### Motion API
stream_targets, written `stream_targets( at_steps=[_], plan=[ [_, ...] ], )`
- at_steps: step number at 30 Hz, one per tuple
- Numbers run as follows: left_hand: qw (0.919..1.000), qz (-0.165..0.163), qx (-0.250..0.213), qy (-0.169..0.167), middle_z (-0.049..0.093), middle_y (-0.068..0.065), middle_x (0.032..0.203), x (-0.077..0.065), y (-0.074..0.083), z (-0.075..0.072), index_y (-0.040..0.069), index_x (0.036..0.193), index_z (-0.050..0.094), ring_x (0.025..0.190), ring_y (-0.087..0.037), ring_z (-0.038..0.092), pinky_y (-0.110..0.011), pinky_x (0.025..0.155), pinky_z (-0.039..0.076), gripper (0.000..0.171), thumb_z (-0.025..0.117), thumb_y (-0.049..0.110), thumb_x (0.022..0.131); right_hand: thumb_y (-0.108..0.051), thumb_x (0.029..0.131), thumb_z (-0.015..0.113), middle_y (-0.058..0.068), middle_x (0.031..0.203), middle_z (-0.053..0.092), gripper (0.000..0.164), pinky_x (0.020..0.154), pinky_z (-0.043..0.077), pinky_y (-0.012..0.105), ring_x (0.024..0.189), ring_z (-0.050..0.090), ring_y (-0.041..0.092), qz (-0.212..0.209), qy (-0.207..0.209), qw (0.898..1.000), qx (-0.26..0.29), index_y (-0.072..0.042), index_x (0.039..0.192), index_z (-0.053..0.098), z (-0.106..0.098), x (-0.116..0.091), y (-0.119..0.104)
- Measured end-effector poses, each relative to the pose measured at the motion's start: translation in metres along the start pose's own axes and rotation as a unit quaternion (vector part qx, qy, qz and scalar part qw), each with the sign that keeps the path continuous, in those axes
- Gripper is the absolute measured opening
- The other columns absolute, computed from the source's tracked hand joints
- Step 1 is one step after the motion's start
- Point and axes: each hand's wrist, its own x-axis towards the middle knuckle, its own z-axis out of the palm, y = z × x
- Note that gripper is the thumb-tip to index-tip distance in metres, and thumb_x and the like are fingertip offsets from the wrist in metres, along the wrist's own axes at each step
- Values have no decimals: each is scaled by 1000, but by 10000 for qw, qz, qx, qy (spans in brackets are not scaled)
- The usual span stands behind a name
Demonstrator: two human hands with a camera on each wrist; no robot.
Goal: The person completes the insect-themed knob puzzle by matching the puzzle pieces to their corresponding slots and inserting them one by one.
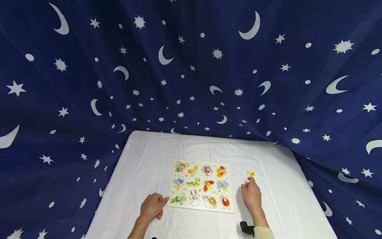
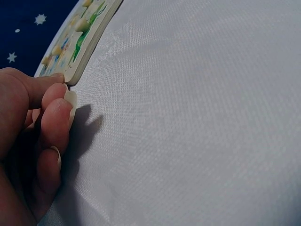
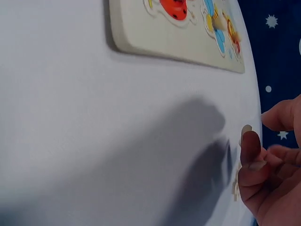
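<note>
A wooden puzzle board [image 1: 200, 209] with colourful insect pictures and small knobs lies flat on the white cloth. My left hand [image 1: 152, 205] rests at its near left corner. In the left wrist view, one extended digit [image 2: 44, 87] touches that corner while the other fingers curl loosely beside it. To the right of the board, my right hand [image 1: 252, 194] hovers just short of a loose yellow-orange insect puzzle piece [image 1: 250, 173]. The right wrist view shows its thumb and fingers [image 3: 250, 146] apart with nothing between them; the piece lies beyond, partly hidden.
White cloth [image 1: 143, 159] covers the table on all sides of the board. A dark blue curtain [image 1: 191, 66] with moons and stars hangs behind and along both sides. A black device [image 1: 247, 228] sits at my right wrist beside the sleeve [image 1: 264, 233].
</note>
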Motion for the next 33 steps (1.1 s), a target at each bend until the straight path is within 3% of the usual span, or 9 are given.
stream_targets(
  at_steps=[4, 15, 21, 29, 33],
  plan=[
    [10000, 8, -14, 0, 54, 5, 39, 1, 0, 0, 16, 61, 54, 29, -9, 52, -31, 40, 38, 43, 60, 45, 92, -14, 88, 59, 22, 84, 67, 59, 74, 46, 57, 78, 64, 43, 82, 62, 9999, -15, 16, 133, 37, -4, 5, 4],
    [10000, 39, -30, -33, 55, 6, 39, 3, -4, 3, 16, 61, 54, 30, -10, 52, -31, 39, 38, 43, 60, 46, 92, -17, 87, 55, 26, 85, 67, 67, 77, 46, 58, 83, 63, 49, 309, -395, 9986, -187, 19, 136, 26, -6, 18, 17],
    [10000, 51, -82, 0, 54, 5, 39, 2, -3, 1, 16, 61, 54, 29, -10, 52, -30, 38, 37, 44, 61, 45, 92, -19, 89, 51, 42, 98, 60, 70, 78, 47, 59, 91, 59, 58, 434, -612, 9967, -314, 20, 138, 19, -8, 28, 16],
    [10000, 12, -58, -20, 55, 5, 40, 3, -4, 3, 16, 61, 54, 29, -9, 52, -28, 37, 37, 44, 61, 46, 92, -17, 89, 49, 45, 101, 56, 60, 75, 47, 57, 86, 60, 52, 491, -966, 9932, -429, 20, 130, 27, -14, 38, 17],
    [10000, 24, -62, -1, 55, 5, 40, 4, -4, 3, 16, 61, 54, 29, -9, 52, -28, 37, 37, 44, 61, 46, 92, -15, 90, 48, 45, 107, 55, 55, 80, 47, 56, 95, 59, 55, 371, -1116, 9914, -569, 21, 128, 33, -13, 43, 19]
  ],
)
